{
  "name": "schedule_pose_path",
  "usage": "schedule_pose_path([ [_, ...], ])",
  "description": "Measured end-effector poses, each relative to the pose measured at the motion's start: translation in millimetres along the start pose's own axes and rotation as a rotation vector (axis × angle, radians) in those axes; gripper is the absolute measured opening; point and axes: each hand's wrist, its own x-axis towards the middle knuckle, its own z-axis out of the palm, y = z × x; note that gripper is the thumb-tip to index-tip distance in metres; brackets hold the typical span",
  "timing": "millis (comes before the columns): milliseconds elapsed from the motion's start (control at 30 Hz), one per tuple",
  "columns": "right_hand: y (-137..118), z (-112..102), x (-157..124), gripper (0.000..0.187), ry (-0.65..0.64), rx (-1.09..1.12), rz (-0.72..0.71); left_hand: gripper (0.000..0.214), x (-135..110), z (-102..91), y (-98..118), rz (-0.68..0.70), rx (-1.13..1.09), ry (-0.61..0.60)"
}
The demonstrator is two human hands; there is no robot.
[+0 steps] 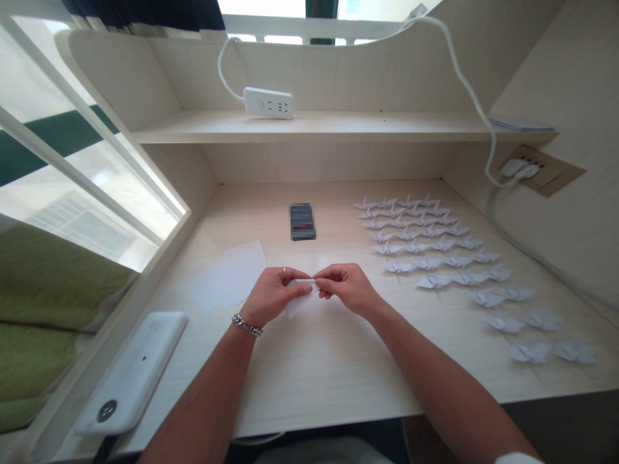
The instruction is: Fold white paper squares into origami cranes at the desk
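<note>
A small piece of folded white paper (296, 305) is held between my two hands above the middle of the desk. My left hand (273, 293), with a ring and a chain bracelet, pinches its left part between thumb and fingers. At its right tip, the thumb and fingers of my right hand (345, 285) are closed on the paper. Much of the paper is hidden by my fingers, so its exact folded shape cannot be told. Loose white paper sheets (227, 277) lie overlapping just left of my left hand.
Rows of white paper cranes (435, 245) cover the desk's right side. A dark phone-like object (302, 222), blurred out, lies beyond my hands. At the left edge rests a long white device (135, 374). A power strip (268, 103) stands on the shelf (338, 125); a white cable (464, 77) hangs right.
</note>
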Motion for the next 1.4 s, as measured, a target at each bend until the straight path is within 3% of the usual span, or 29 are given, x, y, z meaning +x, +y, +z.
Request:
schedule_pose_path([
  [367, -2.2, -0.5, -1.3, 0.029, -0.009, -0.013, -0.007, 0.033, -1.1, -0.9, 1.5, 0.014, 0.017, -0.010],
  [700, 1.0, 2.2, -1.0, 0.023, 0.047, -0.050, -0.042, 0.027, 0.9, 3.6, 0.1, -0.040, 0.009, 0.079],
  [1000, -0.5, 3.6, -1.9, 0.024, -0.013, -0.106, -0.023, 0.025, 0.0, 6.7, 1.0, -0.001, 0.102, 0.079],
  [1167, -0.5, 4.7, 0.5, 0.021, 0.026, -0.062, 0.000, 0.029, 3.0, 6.5, -6.3, -0.061, -0.049, 0.087],
  [1400, -3.1, 0.8, 1.6, 0.026, 0.058, 0.038, 0.063, 0.037, 3.2, -1.4, -8.2, -0.071, -0.347, -0.011],
])
